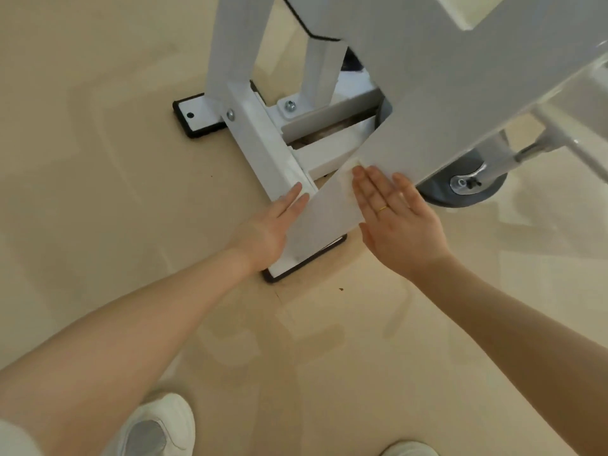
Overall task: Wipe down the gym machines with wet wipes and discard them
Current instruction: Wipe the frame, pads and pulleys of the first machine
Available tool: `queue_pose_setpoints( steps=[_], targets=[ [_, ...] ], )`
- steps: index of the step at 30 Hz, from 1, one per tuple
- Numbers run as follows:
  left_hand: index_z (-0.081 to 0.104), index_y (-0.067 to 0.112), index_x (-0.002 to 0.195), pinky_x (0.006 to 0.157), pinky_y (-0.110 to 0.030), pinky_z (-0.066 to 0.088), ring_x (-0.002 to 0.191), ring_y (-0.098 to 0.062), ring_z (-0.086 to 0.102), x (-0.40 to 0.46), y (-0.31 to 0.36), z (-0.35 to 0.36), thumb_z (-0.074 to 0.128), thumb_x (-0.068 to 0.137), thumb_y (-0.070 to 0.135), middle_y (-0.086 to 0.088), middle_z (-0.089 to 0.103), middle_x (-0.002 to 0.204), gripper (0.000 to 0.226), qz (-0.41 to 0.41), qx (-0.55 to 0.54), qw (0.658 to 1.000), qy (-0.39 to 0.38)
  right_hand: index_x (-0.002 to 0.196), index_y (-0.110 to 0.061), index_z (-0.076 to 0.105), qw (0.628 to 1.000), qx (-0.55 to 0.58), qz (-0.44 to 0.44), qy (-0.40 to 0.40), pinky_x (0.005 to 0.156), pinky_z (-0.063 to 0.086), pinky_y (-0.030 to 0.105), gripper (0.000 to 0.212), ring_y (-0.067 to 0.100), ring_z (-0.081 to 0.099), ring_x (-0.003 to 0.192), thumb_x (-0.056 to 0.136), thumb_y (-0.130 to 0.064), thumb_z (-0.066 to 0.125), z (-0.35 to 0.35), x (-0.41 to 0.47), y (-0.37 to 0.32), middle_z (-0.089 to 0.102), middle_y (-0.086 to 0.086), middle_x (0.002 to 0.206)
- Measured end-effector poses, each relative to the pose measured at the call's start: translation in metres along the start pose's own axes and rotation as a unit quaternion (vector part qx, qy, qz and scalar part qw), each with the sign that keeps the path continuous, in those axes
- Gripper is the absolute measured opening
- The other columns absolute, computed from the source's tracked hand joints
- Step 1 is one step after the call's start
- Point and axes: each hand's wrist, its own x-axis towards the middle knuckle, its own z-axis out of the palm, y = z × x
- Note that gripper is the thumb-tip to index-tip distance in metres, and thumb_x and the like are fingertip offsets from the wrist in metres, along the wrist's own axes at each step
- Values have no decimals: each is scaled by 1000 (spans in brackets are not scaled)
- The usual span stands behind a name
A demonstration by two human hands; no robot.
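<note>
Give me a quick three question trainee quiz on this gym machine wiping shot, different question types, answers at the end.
1. True or false: the right hand lies flat with straight fingers on the slanted white frame beam.
2. Which hand wears a gold ring? A) left B) right
3. Fill in: under the right fingertips sits a crumpled white ____.

Key: 1 true; 2 B; 3 wipe. The left hand also rests flat, against the beam's other side.
</note>
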Motion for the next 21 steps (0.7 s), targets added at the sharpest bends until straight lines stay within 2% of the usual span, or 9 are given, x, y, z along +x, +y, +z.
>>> queue_pose_setpoints(
  steps=[1,3,5,8,11,14,15,18,21],
  targets=[
    [1,25,149,75,-12,32,134,-14,28,4,9,-11,35,92,-2,18,-18,150,71,34,0,999,33,138,-2,42,1000,-7,22,10,115,5,38,54,23,40,134,94,-30,29,-10,3,16,42,10,144],
    [-3,27,147,84,-10,29,138,-10,17,12,27,-29,36,92,-3,20,-20,146,74,81,-12,993,87,141,-3,38,997,-27,73,20,115,4,38,54,23,37,136,96,-32,30,-24,11,39,39,10,146],
    [-5,29,145,98,-10,22,140,-6,8,20,42,-40,36,91,-5,23,-17,144,75,93,-40,988,113,143,-4,35,990,-53,126,26,115,2,38,55,22,34,137,96,-33,31,-33,18,50,36,9,149],
    [0,31,145,99,-7,14,141,-4,7,34,57,-41,35,88,-8,17,-4,153,77,81,-109,980,147,145,-3,28,983,-64,167,31,115,0,38,59,21,28,140,96,-36,31,-32,23,43,32,9,151],
    [12,22,146,101,2,8,138,-1,11,42,63,-29,34,85,-12,6,9,155,73,97,-156,971,153,145,-6,27,993,-77,83,-16,115,-3,39,65,17,31,139,93,-45,33,-14,12,12,34,5,150],
    [22,9,146,107,-5,7,140,-7,15,41,59,-21,32,86,-14,-2,17,155,65,85,-179,970,139,143,-9,23,994,-89,-8,-60,115,-4,41,67,16,30,139,89,-44,39,0,0,-12,33,2,150],
    [23,9,146,107,-4,8,142,-10,16,39,57,-21,32,86,-14,-3,18,154,64,65,-189,970,141,144,-10,19,993,-88,-33,-66,116,-3,41,66,16,29,140,89,-41,39,4,-2,-17,31,2,151],
    [24,10,146,95,9,5,141,-11,18,34,52,-22,31,89,-12,-2,20,154,61,4,-220,964,149,144,-13,14,984,-80,-103,-121,115,5,34,68,13,28,140,89,-39,44,11,-4,-32,29,-4,152],
    [25,11,145,96,6,5,141,-12,19,27,48,-23,32,89,-12,-2,21,154,62,-16,-224,963,147,144,-16,29,980,-22,-129,-151,114,16,30,66,11,35,136,87,-39,53,13,0,-48,37,-5,148]
  ],
)
